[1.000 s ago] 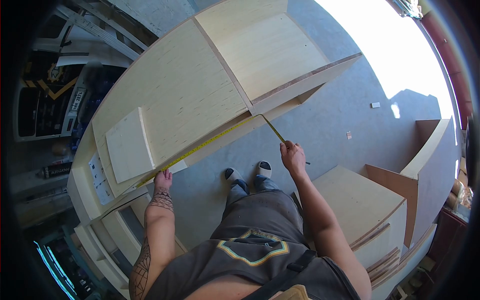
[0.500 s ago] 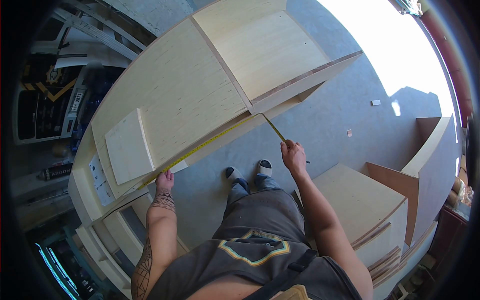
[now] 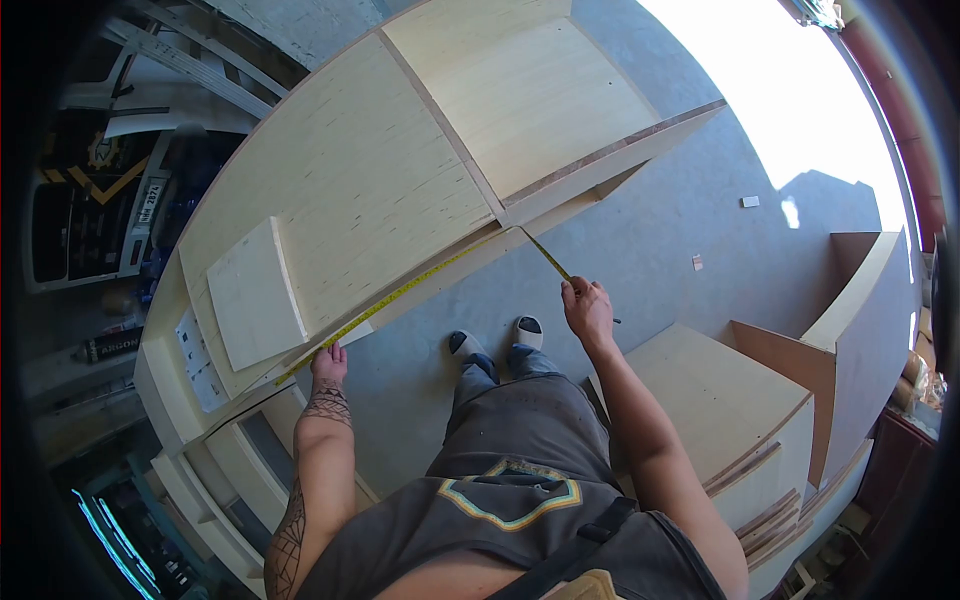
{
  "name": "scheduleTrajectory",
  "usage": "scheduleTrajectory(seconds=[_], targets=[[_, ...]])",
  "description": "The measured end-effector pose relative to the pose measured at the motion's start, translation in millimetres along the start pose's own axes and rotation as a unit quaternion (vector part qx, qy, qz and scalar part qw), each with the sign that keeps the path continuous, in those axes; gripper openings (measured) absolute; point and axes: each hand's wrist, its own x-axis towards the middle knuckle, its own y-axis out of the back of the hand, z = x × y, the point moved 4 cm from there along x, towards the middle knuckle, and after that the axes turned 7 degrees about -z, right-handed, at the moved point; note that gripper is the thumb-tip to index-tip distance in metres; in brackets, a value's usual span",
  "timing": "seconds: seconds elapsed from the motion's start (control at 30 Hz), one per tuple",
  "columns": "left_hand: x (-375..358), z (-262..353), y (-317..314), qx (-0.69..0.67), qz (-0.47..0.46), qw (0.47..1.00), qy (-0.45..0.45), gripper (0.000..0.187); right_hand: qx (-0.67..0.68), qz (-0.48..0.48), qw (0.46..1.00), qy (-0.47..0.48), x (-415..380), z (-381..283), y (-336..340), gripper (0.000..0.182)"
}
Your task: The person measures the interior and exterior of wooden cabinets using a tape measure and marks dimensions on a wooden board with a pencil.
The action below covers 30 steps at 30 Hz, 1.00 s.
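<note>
A yellow tape measure (image 3: 400, 291) lies stretched along the near edge of a large plywood cabinet (image 3: 340, 190). Its blade bends at the cabinet's divider and slants down to my right hand (image 3: 588, 306), which is closed on it. A thin dark stick (image 3: 616, 321), perhaps a pencil, pokes out beside that hand. My left hand (image 3: 329, 362) grips the tape against the cabinet edge near its left end, fingers partly hidden. The blade runs a little past this hand. A loose plywood panel (image 3: 255, 295) rests on the cabinet just above it.
My feet (image 3: 495, 340) stand on the grey floor between the cabinet and a plywood box (image 3: 700, 400) at right. Behind that box is another open box (image 3: 865, 330). Drawer-like frames (image 3: 240, 460) are at lower left. A vehicle (image 3: 100, 210) and a ladder (image 3: 190, 55) are at left.
The view has shifted very slightly. Both hands and the tape measure stay in essentially the same place.
</note>
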Motion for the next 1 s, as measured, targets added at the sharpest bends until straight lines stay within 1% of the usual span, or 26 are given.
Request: scheduleTrajectory(seconds=[0.03, 0.1, 0.13, 0.17, 0.2, 0.23, 0.27, 0.33, 0.4, 0.47, 0.53, 0.6, 0.7, 0.8, 0.83, 0.87, 0.93, 1.0], targets=[[2, -1, 2, -0.006, 0.007, 1.0, -0.006, 0.033, 0.0, -0.004, 1.0, 0.005, 0, 1, 1, 0.035], [8, 0, 9, -0.006, -0.028, 1.0, -0.006, 0.03, 0.003, 0.016, 1.0, 0.025, 0, -5, 1, 0.03], [-10, -2, 1, -0.004, -0.024, 1.0, -0.015, 0.028, -0.016, 0.01, 1.0, 0.019, 0, -10, 4, 0.03], [-9, -8, 2, -0.024, -0.037, 0.999, -0.013, 0.027, -0.018, 0.019, 0.999, 0.043, 3, -3, -1, 0.031], [-12, -14, -1, -0.004, -0.046, 0.998, -0.03, 0.026, -0.003, 0.008, 0.999, 0.042, 6, 3, -4, 0.031], [-20, -19, -10, -0.014, -0.05, 0.998, -0.033, 0.025, -0.022, -0.003, 0.999, 0.024, 10, 12, -7, 0.033], [12, -33, 0, -0.009, -0.1, 0.995, -0.02, 0.027, 0.006, 0.004, 1.0, 0.025, 8, 11, -3, 0.036], [-25, -36, -26, -0.022, -0.068, 0.997, -0.031, 0.032, 0.017, -0.021, 1.0, 0.0, 8, 13, 1, 0.039], [-22, -39, -28, -0.035, -0.056, 0.998, -0.025, 0.033, -0.004, -0.016, 1.0, 0.018, 7, 14, 4, 0.042], [-18, -41, -32, -0.028, -0.068, 0.997, -0.021, 0.033, -0.005, -0.022, 1.0, 0.011, 9, 15, 4, 0.041], [-13, -40, -29, -0.029, -0.067, 0.997, -0.018, 0.031, -0.007, -0.029, 1.0, 0.001, 7, 11, 5, 0.04], [-8, -40, -26, -0.029, -0.068, 0.997, -0.013, 0.03, -0.006, -0.016, 0.999, 0.031, 7, 8, 6, 0.04], [-7, -34, -27, -0.029, -0.052, 0.998, -0.009, 0.028, -0.004, -0.028, 1.0, 0.01, 8, 7, 4, 0.04], [-15, -28, -28, -0.024, -0.056, 0.998, -0.006, 0.029, -0.003, -0.037, 0.999, -0.005, 8, 10, 3, 0.04], [-20, -26, -27, -0.037, -0.059, 0.998, -0.01, 0.023, -0.002, -0.035, 0.999, -0.005, 8, 11, 3, 0.04], [-24, -26, -25, -0.038, -0.062, 0.997, -0.012, 0.023, -0.001, -0.042, 0.999, -0.003, 8, 16, 2, 0.039], [-27, -27, -15, -0.047, -0.037, 0.998, 0.002, 0.023, 0.003, -0.045, 0.999, 0.001, 7, 23, 6, 0.039], [-31, -27, -2, -0.039, -0.038, 0.999, 0.004, 0.023, -0.023, -0.062, 0.998, -0.005, 3, 30, 10, 0.037]])
